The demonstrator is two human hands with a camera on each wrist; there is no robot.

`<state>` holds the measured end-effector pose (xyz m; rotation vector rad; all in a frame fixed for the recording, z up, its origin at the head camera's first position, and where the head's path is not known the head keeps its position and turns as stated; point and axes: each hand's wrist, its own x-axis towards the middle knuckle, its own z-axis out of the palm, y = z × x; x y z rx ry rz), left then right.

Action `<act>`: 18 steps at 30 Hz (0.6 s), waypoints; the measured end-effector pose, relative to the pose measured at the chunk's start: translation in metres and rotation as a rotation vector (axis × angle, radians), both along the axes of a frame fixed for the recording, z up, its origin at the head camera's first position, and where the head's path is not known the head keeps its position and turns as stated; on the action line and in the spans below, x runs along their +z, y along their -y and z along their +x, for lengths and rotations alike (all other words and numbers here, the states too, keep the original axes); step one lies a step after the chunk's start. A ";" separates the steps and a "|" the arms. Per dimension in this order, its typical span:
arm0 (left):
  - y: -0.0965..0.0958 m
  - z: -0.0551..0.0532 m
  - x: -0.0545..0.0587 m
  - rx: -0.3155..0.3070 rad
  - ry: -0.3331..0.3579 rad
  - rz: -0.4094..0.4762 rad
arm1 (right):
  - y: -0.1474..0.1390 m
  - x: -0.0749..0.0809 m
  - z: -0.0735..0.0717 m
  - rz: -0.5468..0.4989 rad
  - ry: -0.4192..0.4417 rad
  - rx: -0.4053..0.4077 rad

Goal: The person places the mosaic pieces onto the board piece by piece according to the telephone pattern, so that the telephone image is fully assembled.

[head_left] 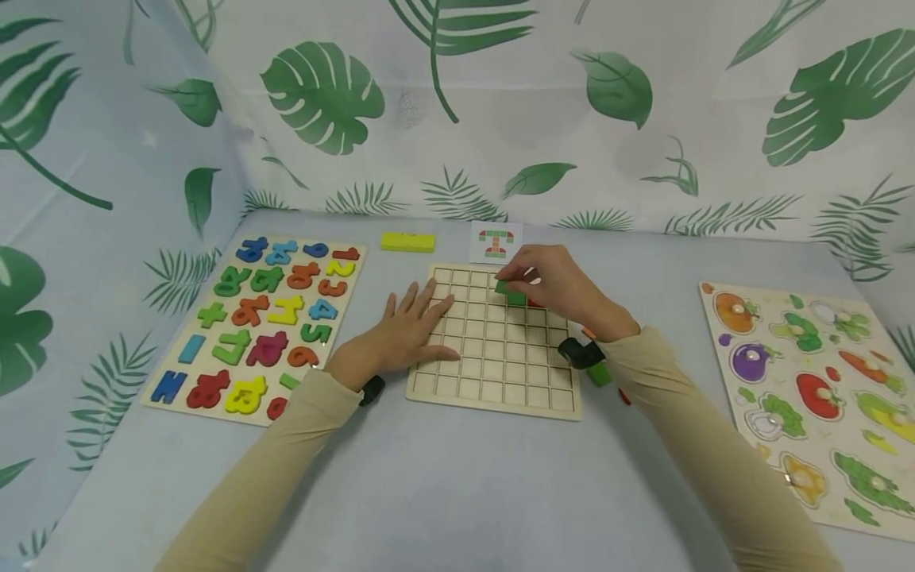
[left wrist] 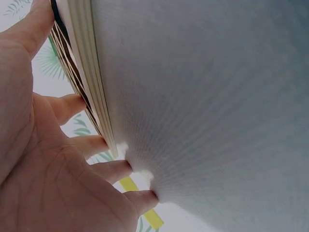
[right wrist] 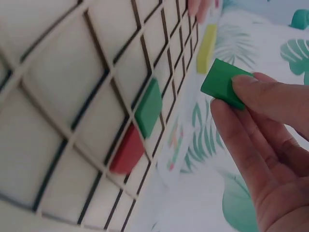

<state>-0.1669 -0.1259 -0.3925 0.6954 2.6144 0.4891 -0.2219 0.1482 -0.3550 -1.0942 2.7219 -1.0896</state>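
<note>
My left hand point(head_left: 396, 338) lies spread along the left side of a wooden grid board point(head_left: 493, 389), fingers straight and touching its edge; the left wrist view shows the palm point(left wrist: 63, 183) beside it. With thumb and fingers, my right hand point(head_left: 561, 286) pinches a green square block point(right wrist: 217, 82) held above the board's far side. In the right wrist view, a green piece point(right wrist: 149, 108) and a red piece point(right wrist: 128, 152) sit side by side in cells; from the head, my right hand partly hides the red one. A card point(head_left: 477, 230) with a red and green T pattern stands behind the board.
Left is a number puzzle point(head_left: 293, 334); right, a vegetable puzzle point(head_left: 779, 365). A yellow block point(head_left: 407, 242) lies behind the board. Near my right wrist, a loose green block point(head_left: 599, 373) and a red piece point(head_left: 624, 397) are partly covered. Leaf-printed cloth point(head_left: 457, 143) rises behind.
</note>
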 end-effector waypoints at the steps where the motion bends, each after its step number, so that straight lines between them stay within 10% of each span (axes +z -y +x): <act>1: 0.000 0.000 0.000 0.001 0.002 -0.001 | 0.001 -0.001 0.000 -0.002 -0.002 0.004; 18: -0.001 0.000 0.000 0.007 0.010 -0.003 | 0.010 -0.021 0.000 0.001 0.042 -0.006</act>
